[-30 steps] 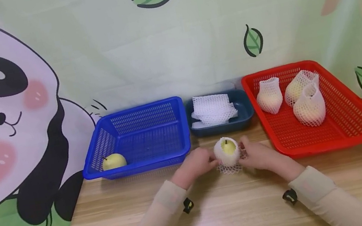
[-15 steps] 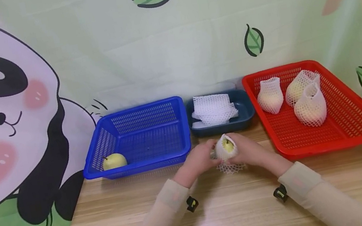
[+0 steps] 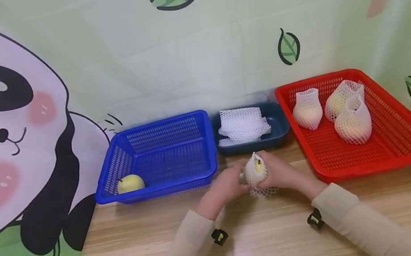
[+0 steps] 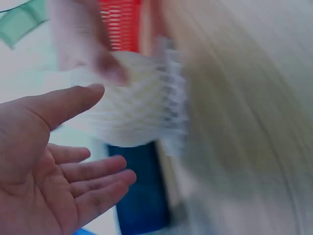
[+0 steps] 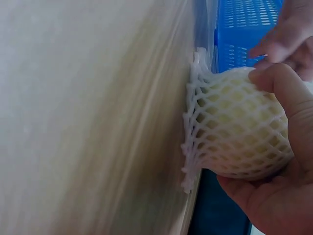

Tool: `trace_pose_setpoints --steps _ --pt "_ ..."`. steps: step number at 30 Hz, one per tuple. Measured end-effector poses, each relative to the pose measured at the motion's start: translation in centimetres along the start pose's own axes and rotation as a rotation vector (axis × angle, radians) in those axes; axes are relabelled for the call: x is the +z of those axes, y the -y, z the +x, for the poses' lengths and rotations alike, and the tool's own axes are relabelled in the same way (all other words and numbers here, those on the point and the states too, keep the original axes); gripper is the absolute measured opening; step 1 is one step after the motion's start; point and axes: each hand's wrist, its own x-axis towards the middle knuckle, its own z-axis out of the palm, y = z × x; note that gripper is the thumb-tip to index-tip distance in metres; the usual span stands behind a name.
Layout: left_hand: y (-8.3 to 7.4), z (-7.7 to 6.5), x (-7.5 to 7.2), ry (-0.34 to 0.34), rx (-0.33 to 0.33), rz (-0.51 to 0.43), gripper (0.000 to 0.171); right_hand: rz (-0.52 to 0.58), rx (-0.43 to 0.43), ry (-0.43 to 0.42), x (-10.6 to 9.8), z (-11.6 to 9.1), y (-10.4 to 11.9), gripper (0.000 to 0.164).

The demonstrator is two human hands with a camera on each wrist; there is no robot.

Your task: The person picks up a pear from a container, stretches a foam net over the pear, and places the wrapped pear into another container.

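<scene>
A yellow-green pear in a white foam net sleeve [image 3: 255, 173] is upright at the middle of the table, its stem showing through the top opening. The net's lower edge flares out at the wood. My right hand [image 3: 278, 171] grips the wrapped pear, with thumb and fingers round its sides in the right wrist view. My left hand [image 4: 63, 166] is beside it, fingers extended and spread, apart from the net in the left wrist view. Parts of the pear are hidden by the net and hands.
A blue basket [image 3: 158, 189] with one bare pear [image 3: 130, 183] stands left. Behind the hands, a dark teal tray [image 3: 280, 122] bears white foam nets [image 3: 243, 124]. A red basket [image 3: 391, 162] on the right holds several net-wrapped fruits [image 3: 352, 121].
Both hands have closed in on the pear from its sides, and the right hand has come round it. The net's top has been drawn up higher around the stem. The left hand's fingers now stand off it.
</scene>
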Motion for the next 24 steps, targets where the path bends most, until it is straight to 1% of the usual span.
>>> trace_pose_setpoints --steps 2,4,6,9,11,13,16,18,21,24 --pt "-0.4 -1.0 -0.6 -0.037 -0.003 -0.017 0.074 0.017 0.017 -0.012 0.1 -0.2 0.1 0.083" --pt "-0.9 -2.1 -1.3 -0.086 0.012 -0.038 0.071 0.034 0.029 -0.035 0.0 -0.4 0.3 0.083" --pt "-1.4 -3.2 -2.0 -0.152 0.060 -0.058 0.063 0.061 0.045 -0.053 -0.4 -0.5 0.8 0.082" --pt "-2.2 -4.6 -2.9 -0.276 0.158 -0.066 0.049 0.079 0.065 -0.087 -1.2 -0.6 1.7 0.081" --pt "-2.7 -5.2 -3.3 -0.356 0.218 -0.053 0.040 0.085 0.078 -0.102 -2.1 -0.7 2.5 0.081" --pt "-3.3 -5.8 -3.6 -0.417 0.267 -0.042 0.035 0.071 0.081 -0.117 -3.0 -0.8 3.4 0.081" --pt "-4.2 -6.3 -3.7 -0.468 0.341 -0.020 0.029 0.068 0.093 -0.115 -4.8 -0.9 4.8 0.084" --pt "-4.8 -6.3 -3.7 -0.490 0.402 0.004 0.027 0.068 0.100 -0.108 -6.3 -1.0 5.7 0.086" --pt "-5.7 -5.9 -3.4 -0.511 0.484 0.054 0.026 0.083 0.117 -0.091 -8.8 -0.9 7.1 0.088" --pt "-6.4 -5.3 -2.7 -0.516 0.541 0.101 0.024 0.075 0.125 -0.069 -11.3 -0.8 8.2 0.087"
